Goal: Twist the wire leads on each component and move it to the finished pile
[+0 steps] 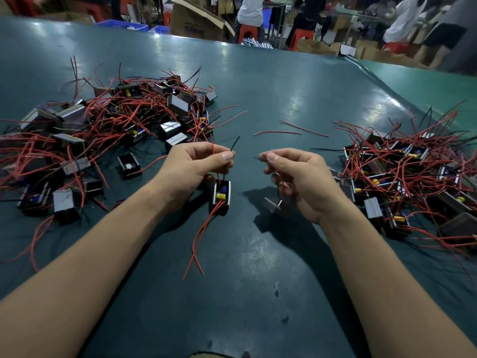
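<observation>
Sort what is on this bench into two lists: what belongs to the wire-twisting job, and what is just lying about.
Belongs to the job:
- left hand pinching the black lead
- component hanging below it
- right hand, holding a blurred part
- left pile
- right pile

Lying about:
- two loose red wires
- cardboard boxes
- blue crates
- red stools

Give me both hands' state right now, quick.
Left hand: pinching the thin black wire lead of the small black box component.
Right hand: fingers curled; blurred, hold cannot be told.
</observation>
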`<state>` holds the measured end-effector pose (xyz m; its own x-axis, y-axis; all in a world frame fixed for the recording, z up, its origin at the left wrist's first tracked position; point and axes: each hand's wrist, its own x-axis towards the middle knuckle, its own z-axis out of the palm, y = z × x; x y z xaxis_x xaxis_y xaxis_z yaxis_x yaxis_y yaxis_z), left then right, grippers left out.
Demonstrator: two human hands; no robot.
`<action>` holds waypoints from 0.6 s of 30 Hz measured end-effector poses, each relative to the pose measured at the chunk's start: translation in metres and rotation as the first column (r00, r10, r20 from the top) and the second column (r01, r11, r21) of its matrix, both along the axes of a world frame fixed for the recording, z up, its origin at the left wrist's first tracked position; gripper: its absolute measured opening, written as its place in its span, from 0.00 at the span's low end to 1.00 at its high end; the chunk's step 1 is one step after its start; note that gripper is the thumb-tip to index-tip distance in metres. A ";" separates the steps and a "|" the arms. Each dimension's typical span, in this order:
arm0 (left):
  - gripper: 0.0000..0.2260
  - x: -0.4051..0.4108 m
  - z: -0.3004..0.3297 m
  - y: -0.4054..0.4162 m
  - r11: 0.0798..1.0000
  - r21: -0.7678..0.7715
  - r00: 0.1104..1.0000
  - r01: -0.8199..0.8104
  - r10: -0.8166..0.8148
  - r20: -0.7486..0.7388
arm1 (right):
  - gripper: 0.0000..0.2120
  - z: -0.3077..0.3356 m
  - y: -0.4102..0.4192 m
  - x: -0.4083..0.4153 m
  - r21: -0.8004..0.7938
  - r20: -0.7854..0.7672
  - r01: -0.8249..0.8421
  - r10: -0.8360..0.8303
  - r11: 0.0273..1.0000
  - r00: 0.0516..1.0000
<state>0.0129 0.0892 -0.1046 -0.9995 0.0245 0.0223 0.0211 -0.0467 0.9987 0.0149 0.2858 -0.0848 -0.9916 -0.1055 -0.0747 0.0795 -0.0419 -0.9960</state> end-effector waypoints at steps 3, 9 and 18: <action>0.01 0.003 0.003 0.008 0.988 0.152 0.999 0.027 -0.033 0.036 | 0.04 0.004 0.000 0.000 -0.095 0.099 -0.043 0.052 0.995 0.994; 0.06 0.005 0.005 0.016 0.964 0.235 0.988 0.124 -0.142 0.062 | 0.02 0.006 -0.002 -0.002 -0.306 0.247 -0.040 0.120 0.951 0.961; 0.07 0.004 -0.005 0.024 0.965 0.256 0.998 0.055 -0.051 -0.020 | 0.20 -0.004 -0.009 -0.003 -0.364 0.060 -0.200 0.238 0.909 0.970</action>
<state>0.0168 0.1129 -0.1097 -0.9964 0.0692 0.0480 0.0249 -0.3025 0.9528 0.0124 0.2769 -0.0889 -0.9297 -0.3571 -0.0905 0.2260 -0.3590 -0.9056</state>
